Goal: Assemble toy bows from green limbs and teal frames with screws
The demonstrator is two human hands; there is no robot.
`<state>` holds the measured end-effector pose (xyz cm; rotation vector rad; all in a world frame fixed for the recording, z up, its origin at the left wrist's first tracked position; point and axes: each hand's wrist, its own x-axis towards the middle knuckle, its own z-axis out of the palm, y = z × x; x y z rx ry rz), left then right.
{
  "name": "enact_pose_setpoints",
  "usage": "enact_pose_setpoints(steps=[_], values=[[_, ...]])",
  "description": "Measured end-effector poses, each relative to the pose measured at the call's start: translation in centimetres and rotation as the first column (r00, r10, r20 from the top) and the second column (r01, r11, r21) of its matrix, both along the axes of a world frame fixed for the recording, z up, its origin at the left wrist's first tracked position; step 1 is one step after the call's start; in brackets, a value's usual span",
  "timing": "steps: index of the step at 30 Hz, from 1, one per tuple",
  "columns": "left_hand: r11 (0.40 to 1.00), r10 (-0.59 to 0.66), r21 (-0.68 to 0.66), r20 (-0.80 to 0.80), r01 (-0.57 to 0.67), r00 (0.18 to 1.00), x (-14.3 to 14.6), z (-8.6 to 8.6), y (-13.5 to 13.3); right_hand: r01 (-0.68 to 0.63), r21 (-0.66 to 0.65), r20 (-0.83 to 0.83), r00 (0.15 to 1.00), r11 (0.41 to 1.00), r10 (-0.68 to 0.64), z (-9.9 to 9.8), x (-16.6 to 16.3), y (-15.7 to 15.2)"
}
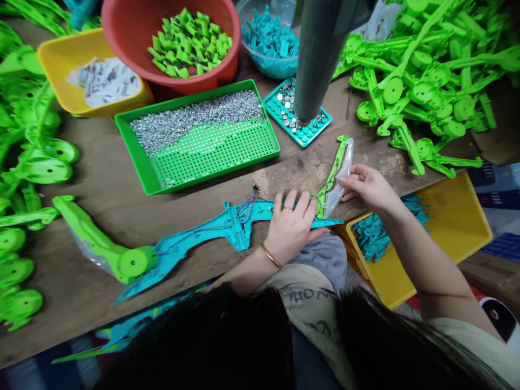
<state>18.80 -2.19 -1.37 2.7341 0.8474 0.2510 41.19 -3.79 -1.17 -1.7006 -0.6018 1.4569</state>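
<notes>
Through the head view I have the right hand (368, 187) with its thumb and fingers pinching the outer edge of a clear plastic piece (335, 196), which lies along a curved green limb (339, 157). Its wrist is bent and the forearm reaches in from the lower right. My left hand (291, 222) lies back-up, fingers slightly parted, over the right end of a long blue frame (203, 230), near the foot of that limb; I cannot tell whether they grip it. A bracelet (271, 256) circles the wrist.

The frame lies along the near side of the tabletop, with thin wires (246, 207) across it and a second green limb (134, 262) at its left end.

Farther out on the worn brown tabletop (101, 162) I see a green tray (211, 173) of small metal fasteners, with a yellow bin (57, 65), a red bowl (125, 59) and a clear bluish bowl (276, 67) behind. A dark grey column (314, 65) stands over a small teal tray (303, 141) of silver discs. Green parts heap up at both sides; a yellow crate (455, 233) of blue pieces sits just off the near right edge.
</notes>
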Motion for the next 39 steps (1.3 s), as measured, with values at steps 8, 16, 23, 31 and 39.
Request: enact_pose_setpoints(steps=[8,16,23,31,39], values=[[1.000,0.012,-0.017,-0.001,-0.012,1.000,-0.1,-0.5,-0.1,-0.107,-0.067,0.106,0.988,0.992,0.114,0.2,0.1,0.2],[1.000,0.007,-0.011,0.057,-0.007,0.998,-0.1,-0.8,-0.1,-0.247,-0.221,0.407,0.856,0.943,0.319,0.9,0.4,0.4],[0.996,-0.047,0.081,0.030,0.044,0.998,-0.6,-0.9,0.0,-0.259,-0.147,0.619,0.729,0.955,0.293,0.4,2.0,2.1],[0.993,-0.042,0.110,0.057,0.035,0.997,-0.8,-1.3,0.0,-0.144,0.059,0.518,0.851,0.988,0.093,-0.7,4.1,6.8],[0.994,-0.053,0.100,0.084,0.044,0.995,-1.3,-1.5,0.4,-0.163,-0.073,0.687,0.707,0.984,0.168,0.0,3.3,5.8]])
